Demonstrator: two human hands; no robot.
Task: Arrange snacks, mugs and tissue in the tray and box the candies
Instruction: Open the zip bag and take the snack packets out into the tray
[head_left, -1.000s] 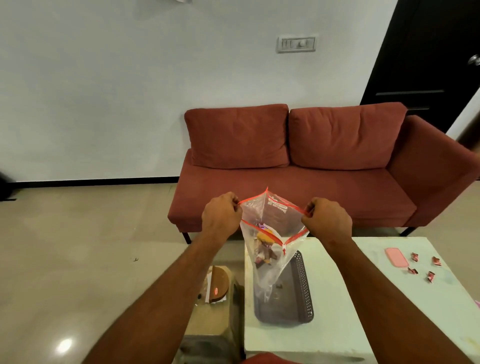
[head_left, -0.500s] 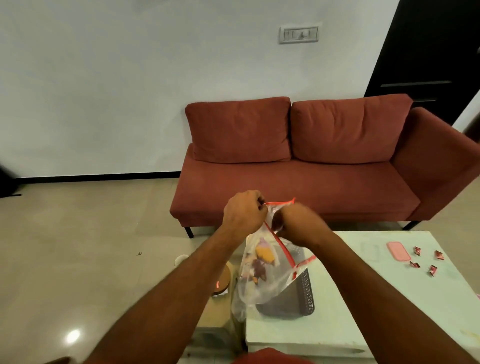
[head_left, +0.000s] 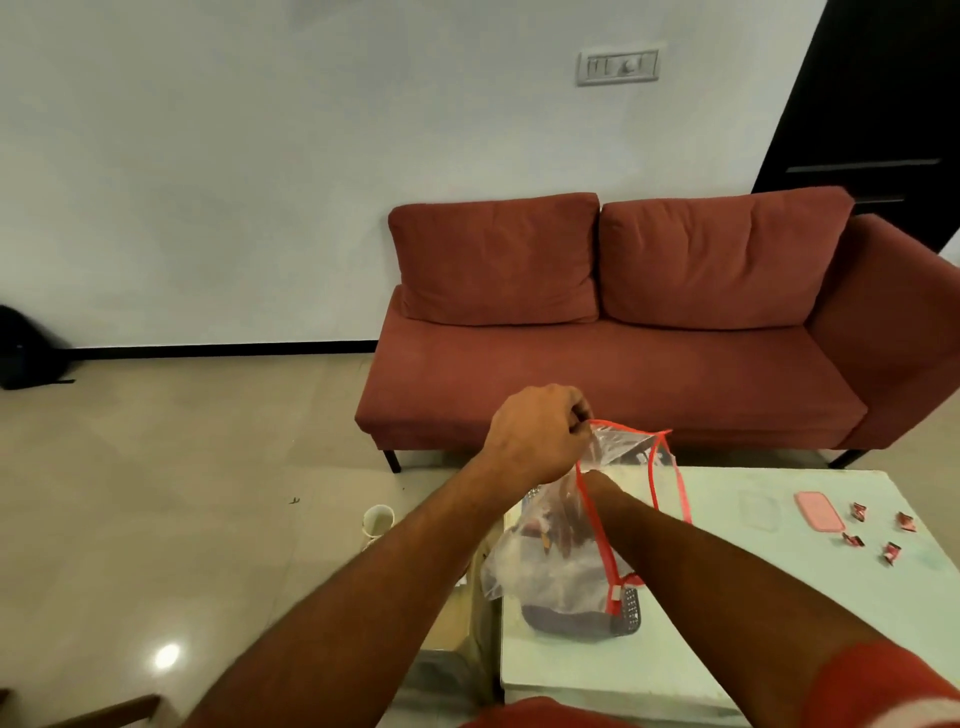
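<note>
A clear zip bag (head_left: 631, 457) with a red seal holds several snacks and hangs over the dark mesh tray (head_left: 626, 616) at the left end of the pale table (head_left: 727, 597). My left hand (head_left: 537, 434) pinches the bag's top left rim and holds it up. My right hand (head_left: 563, 522) is down inside the bag, seen only blurred through the plastic, so its grip cannot be made out. A pink lid (head_left: 820, 512), a clear box (head_left: 759, 510) and several red wrapped candies (head_left: 878, 530) lie at the table's right end.
A red sofa (head_left: 649, 332) stands behind the table. A white mug (head_left: 377, 522) sits on the floor to the left, beside a cardboard box (head_left: 457, 618) against the table's left edge. A dark door (head_left: 883, 104) is at the upper right.
My hands came together at the bag's mouth, then my right hand went down inside the bag. My left hand keeps hold of the rim. The view tilted and shifted right.
</note>
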